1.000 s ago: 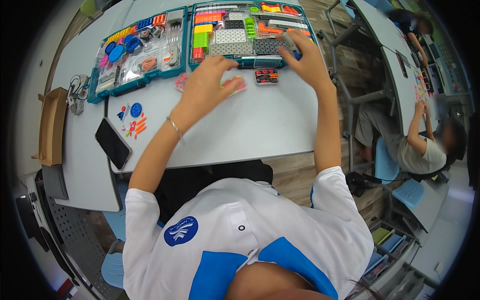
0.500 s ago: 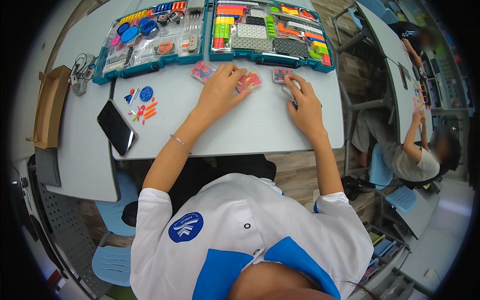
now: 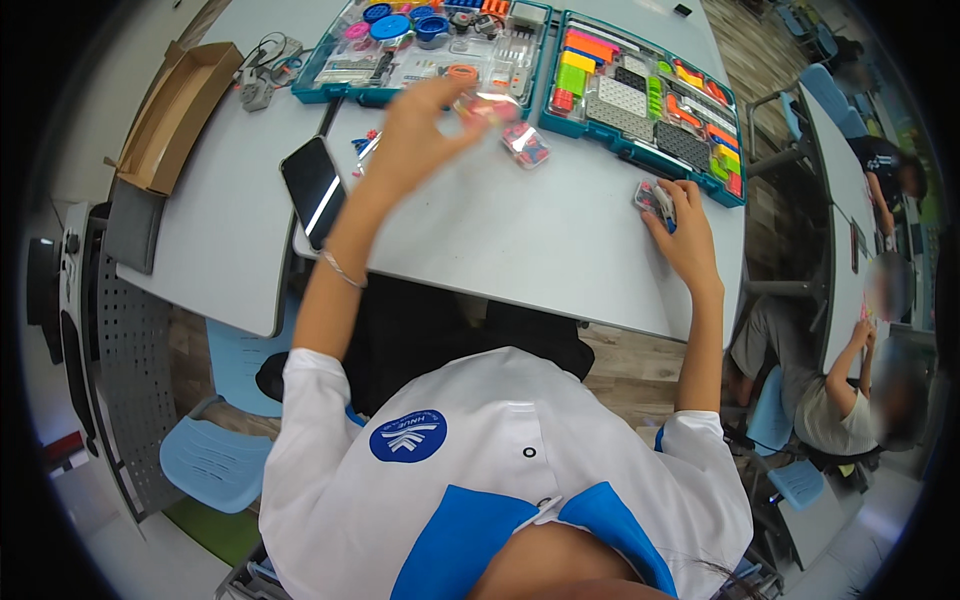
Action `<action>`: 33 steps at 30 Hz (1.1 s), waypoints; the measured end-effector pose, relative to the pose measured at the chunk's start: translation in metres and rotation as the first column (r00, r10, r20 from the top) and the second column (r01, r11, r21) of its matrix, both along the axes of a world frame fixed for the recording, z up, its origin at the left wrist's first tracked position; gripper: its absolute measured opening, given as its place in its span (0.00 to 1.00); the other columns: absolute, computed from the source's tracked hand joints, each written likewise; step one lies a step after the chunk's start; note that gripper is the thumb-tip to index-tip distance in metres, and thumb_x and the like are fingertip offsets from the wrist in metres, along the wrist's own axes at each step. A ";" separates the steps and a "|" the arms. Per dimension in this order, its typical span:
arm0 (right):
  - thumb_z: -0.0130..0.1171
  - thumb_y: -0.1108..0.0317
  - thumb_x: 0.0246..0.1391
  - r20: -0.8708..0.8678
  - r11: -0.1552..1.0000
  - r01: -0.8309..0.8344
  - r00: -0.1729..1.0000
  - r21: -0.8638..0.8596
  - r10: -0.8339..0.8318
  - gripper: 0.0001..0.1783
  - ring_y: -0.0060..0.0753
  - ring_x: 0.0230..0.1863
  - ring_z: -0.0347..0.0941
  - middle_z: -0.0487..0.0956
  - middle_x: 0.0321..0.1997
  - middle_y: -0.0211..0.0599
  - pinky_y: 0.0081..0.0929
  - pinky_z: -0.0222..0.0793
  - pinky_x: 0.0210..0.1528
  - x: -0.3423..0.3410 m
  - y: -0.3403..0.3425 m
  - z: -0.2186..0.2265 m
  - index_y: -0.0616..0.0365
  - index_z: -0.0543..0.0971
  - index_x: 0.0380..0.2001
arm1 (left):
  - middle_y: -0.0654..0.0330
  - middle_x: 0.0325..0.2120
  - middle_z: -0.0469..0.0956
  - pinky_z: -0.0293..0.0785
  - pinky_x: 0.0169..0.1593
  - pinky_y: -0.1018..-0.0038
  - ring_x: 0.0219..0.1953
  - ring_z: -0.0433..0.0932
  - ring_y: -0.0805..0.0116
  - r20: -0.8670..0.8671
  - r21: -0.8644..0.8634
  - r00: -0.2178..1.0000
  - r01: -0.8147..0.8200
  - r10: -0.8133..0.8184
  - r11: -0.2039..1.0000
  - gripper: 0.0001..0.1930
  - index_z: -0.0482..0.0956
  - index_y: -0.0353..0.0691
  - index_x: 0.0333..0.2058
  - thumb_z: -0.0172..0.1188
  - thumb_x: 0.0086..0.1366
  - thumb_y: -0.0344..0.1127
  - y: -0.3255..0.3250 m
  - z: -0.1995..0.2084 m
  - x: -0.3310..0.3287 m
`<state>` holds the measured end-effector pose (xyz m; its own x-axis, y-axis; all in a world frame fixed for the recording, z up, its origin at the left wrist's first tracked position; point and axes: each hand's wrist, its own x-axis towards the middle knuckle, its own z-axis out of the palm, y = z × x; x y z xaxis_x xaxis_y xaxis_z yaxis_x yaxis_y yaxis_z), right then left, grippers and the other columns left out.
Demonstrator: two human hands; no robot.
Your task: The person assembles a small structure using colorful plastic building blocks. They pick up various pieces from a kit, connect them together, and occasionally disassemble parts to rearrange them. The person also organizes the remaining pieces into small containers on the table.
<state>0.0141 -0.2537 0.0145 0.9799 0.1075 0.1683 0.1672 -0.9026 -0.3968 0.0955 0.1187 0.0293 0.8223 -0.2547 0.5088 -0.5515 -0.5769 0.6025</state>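
My left hand [image 3: 412, 140], blurred by motion, pinches a small clear box of pink and yellow pieces [image 3: 490, 108] above the table, by the left case's front edge. Just below it lies another small clear box with red and blue pieces [image 3: 526, 145]. At the right, my right hand [image 3: 686, 232] is closed around a slim grey-and-blue piece [image 3: 664, 207] whose kind I cannot make out. Its fingers are beside a third small clear box [image 3: 645, 194] on the table. Behind my left forearm, loose small parts [image 3: 366, 145] are partly hidden.
Two teal cases of colourful building parts, the left case [image 3: 345, 95] and right case [image 3: 620, 148], stand open along the back. A black phone [image 3: 314, 190] lies left, near an open cardboard box [image 3: 185, 120] and grey cabled devices [image 3: 262, 85]. Two people sit at the right-hand table.
My left hand has lifted the box of pink and yellow pieces and carried it left. My right hand stays by its small box. The view has swung left.
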 end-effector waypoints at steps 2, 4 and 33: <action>0.69 0.64 0.50 -0.094 0.999 -0.037 0.995 0.021 0.038 0.26 0.48 0.49 0.76 0.72 0.53 0.39 0.37 0.72 0.49 0.004 0.000 0.008 0.57 0.75 0.52 | 0.54 0.43 0.83 0.76 0.48 0.70 0.46 0.80 0.66 -0.003 0.099 0.992 -0.125 0.126 0.987 0.27 0.78 0.38 0.54 0.72 0.57 0.41 0.051 0.003 0.046; 0.70 0.64 0.49 -0.145 0.997 -0.070 0.987 0.007 0.071 0.26 0.47 0.49 0.75 0.72 0.52 0.40 0.36 0.71 0.50 0.010 0.001 0.019 0.59 0.75 0.51 | 0.54 0.46 0.83 0.75 0.51 0.67 0.48 0.80 0.62 0.005 0.178 0.989 -0.144 0.145 0.974 0.26 0.78 0.39 0.55 0.70 0.59 0.40 0.085 -0.004 0.094; 0.80 0.49 0.30 -0.083 0.885 -0.457 0.882 0.090 0.464 0.56 0.48 0.61 0.73 0.74 0.61 0.52 0.37 0.68 0.61 0.273 0.212 0.000 0.61 0.70 0.63 | 0.56 0.32 0.85 0.77 0.41 0.72 0.34 0.82 0.67 -0.246 0.130 0.966 -0.051 0.082 0.990 0.22 0.85 0.34 0.42 0.75 0.53 0.43 0.053 -0.029 0.112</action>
